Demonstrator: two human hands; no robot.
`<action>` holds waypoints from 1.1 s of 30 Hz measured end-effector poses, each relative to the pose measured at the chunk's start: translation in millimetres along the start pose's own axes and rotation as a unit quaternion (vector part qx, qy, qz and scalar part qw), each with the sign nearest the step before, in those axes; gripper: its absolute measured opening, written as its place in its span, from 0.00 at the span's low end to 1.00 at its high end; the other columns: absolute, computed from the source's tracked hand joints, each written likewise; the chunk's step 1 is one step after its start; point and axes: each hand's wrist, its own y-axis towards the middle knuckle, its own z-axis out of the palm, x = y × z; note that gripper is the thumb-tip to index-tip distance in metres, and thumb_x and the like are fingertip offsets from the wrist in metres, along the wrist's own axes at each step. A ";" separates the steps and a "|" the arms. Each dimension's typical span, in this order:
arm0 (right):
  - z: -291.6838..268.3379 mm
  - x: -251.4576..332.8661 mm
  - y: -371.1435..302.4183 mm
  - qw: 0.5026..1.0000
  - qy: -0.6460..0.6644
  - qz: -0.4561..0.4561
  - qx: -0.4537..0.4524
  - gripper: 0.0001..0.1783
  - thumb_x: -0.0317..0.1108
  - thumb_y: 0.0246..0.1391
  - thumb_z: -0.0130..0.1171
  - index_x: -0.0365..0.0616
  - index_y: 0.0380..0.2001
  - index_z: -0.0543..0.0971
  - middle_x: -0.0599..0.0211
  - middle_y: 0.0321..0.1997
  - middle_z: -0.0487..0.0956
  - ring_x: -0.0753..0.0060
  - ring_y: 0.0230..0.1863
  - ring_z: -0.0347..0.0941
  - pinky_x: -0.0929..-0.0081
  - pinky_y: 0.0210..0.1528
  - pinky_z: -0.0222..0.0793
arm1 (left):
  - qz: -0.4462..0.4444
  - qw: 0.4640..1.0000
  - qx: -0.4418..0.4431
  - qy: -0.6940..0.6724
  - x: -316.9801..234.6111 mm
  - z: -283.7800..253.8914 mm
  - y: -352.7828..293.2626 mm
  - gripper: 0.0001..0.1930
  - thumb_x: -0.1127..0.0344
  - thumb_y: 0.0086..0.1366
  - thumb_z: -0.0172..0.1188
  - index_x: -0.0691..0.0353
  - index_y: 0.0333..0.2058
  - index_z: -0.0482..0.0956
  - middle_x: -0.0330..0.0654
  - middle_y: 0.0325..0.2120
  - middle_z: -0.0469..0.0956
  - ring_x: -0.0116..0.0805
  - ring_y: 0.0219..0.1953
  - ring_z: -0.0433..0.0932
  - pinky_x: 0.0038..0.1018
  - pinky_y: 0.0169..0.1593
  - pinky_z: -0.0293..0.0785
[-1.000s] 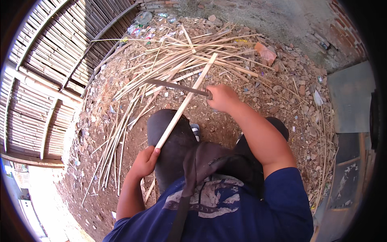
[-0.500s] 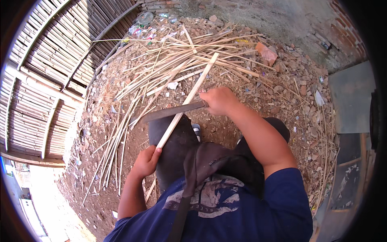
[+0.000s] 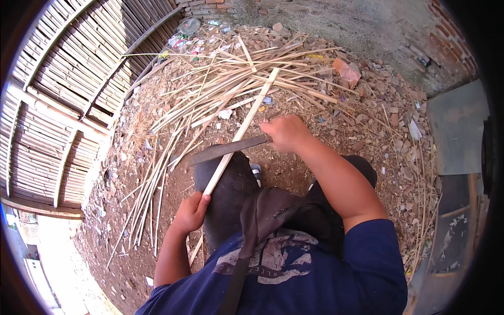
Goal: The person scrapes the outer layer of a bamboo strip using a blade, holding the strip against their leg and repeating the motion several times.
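My left hand is closed round the near end of a long pale bamboo strip. The strip slants away over my left knee, its far end close to the pile of strips. In my right hand is the handle of a machete, mostly hidden by the fingers. Its broad dark blade points left and lies across the strip just above the knee. Whether the edge bites into the strip I cannot tell.
A heap of bamboo strips spreads over the rubble-strewn ground ahead, with more strips at the left. An orange-brown block lies right of the heap. A bamboo-slat wall stands left, a brick wall behind, a grey panel right.
The far end of the bamboo strip has swung slightly left. The machete blade has shifted a little to the right and its face is tilted differently. My left hand has barely moved.
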 end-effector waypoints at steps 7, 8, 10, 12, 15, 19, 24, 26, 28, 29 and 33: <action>16.4 -68.9 -5.5 0.961 0.123 0.235 -0.084 0.13 0.38 0.48 0.65 0.47 0.38 0.81 0.54 0.34 0.83 0.46 0.41 0.82 0.49 0.44 0.78 | -0.008 0.999 0.032 0.033 -12.3 -12.8 3.2 0.24 0.50 0.78 0.49 0.67 0.31 0.73 0.59 0.26 0.77 0.60 0.31 0.77 0.46 0.37 0.71; 13.2 -62.8 -3.9 0.964 0.127 0.215 -0.088 0.13 0.38 0.48 0.65 0.48 0.38 0.81 0.54 0.34 0.83 0.46 0.41 0.82 0.49 0.44 0.78 | -0.006 0.999 0.034 0.029 -9.6 -12.9 4.0 0.24 0.50 0.78 0.49 0.67 0.31 0.73 0.58 0.25 0.76 0.60 0.31 0.77 0.46 0.37 0.71; 11.4 -45.1 0.9 0.969 0.134 0.187 -0.093 0.12 0.37 0.48 0.65 0.49 0.38 0.81 0.55 0.34 0.83 0.45 0.40 0.82 0.50 0.43 0.78 | 0.002 1.000 0.024 0.015 -3.5 -7.9 5.1 0.24 0.50 0.78 0.49 0.67 0.31 0.73 0.58 0.25 0.76 0.60 0.31 0.77 0.46 0.37 0.71; 8.8 -26.1 -0.9 0.993 0.083 0.058 -0.068 0.12 0.37 0.49 0.64 0.50 0.38 0.81 0.56 0.33 0.83 0.45 0.40 0.82 0.50 0.43 0.78 | 0.004 1.000 0.022 0.013 -0.9 -4.6 3.8 0.24 0.50 0.78 0.49 0.67 0.31 0.73 0.58 0.25 0.76 0.60 0.30 0.77 0.47 0.36 0.71; 10.7 -36.1 -4.2 0.996 0.068 0.028 -0.047 0.15 0.37 0.48 0.66 0.50 0.41 0.82 0.57 0.34 0.83 0.46 0.39 0.82 0.52 0.42 0.77 | 0.006 0.999 0.022 0.029 -4.3 -5.5 3.5 0.23 0.51 0.78 0.50 0.67 0.31 0.73 0.59 0.24 0.76 0.61 0.30 0.77 0.47 0.36 0.71; 19.0 -80.5 -7.1 0.966 0.107 0.227 -0.060 0.16 0.38 0.49 0.66 0.51 0.42 0.83 0.56 0.34 0.84 0.47 0.39 0.82 0.51 0.42 0.77 | 0.014 0.997 0.017 0.077 -16.4 -13.1 8.0 0.22 0.51 0.77 0.50 0.67 0.31 0.73 0.60 0.25 0.77 0.64 0.31 0.77 0.49 0.37 0.71; 5.0 -46.7 -0.5 0.967 0.152 0.193 -0.062 0.16 0.39 0.49 0.67 0.52 0.43 0.83 0.57 0.38 0.85 0.49 0.43 0.82 0.51 0.46 0.78 | 0.008 0.998 0.016 0.059 -8.9 -9.5 5.3 0.21 0.53 0.77 0.51 0.67 0.32 0.73 0.61 0.25 0.77 0.65 0.32 0.78 0.50 0.38 0.72; 4.6 -31.7 -2.2 0.992 0.087 0.078 -0.047 0.16 0.39 0.47 0.68 0.49 0.41 0.82 0.58 0.36 0.84 0.48 0.40 0.82 0.50 0.43 0.78 | 0.003 0.998 0.020 0.051 -14.4 -9.7 5.8 0.21 0.53 0.77 0.51 0.67 0.31 0.73 0.61 0.25 0.77 0.65 0.32 0.78 0.50 0.37 0.71; 9.4 -28.2 -3.8 0.997 0.014 -0.043 -0.060 0.20 0.37 0.46 0.69 0.47 0.44 0.81 0.53 0.35 0.84 0.46 0.38 0.82 0.50 0.42 0.78 | 0.006 0.999 0.021 0.044 -14.0 -8.9 7.6 0.21 0.54 0.77 0.51 0.67 0.31 0.73 0.61 0.25 0.77 0.66 0.32 0.77 0.50 0.37 0.71; 15.3 -40.7 -5.9 0.995 0.033 -0.030 -0.085 0.21 0.38 0.47 0.69 0.45 0.45 0.82 0.54 0.37 0.84 0.46 0.39 0.82 0.50 0.43 0.78 | 0.011 0.999 0.019 0.041 -10.8 -7.9 8.1 0.20 0.54 0.77 0.51 0.67 0.31 0.73 0.61 0.25 0.77 0.65 0.32 0.77 0.50 0.37 0.71; 17.0 -70.0 -4.8 0.942 0.166 0.289 -0.047 0.17 0.39 0.49 0.66 0.50 0.44 0.83 0.54 0.38 0.84 0.48 0.41 0.82 0.52 0.45 0.78 | -0.004 0.996 0.007 0.090 -17.6 -8.8 3.8 0.20 0.54 0.77 0.51 0.66 0.31 0.73 0.61 0.26 0.77 0.65 0.32 0.77 0.49 0.37 0.72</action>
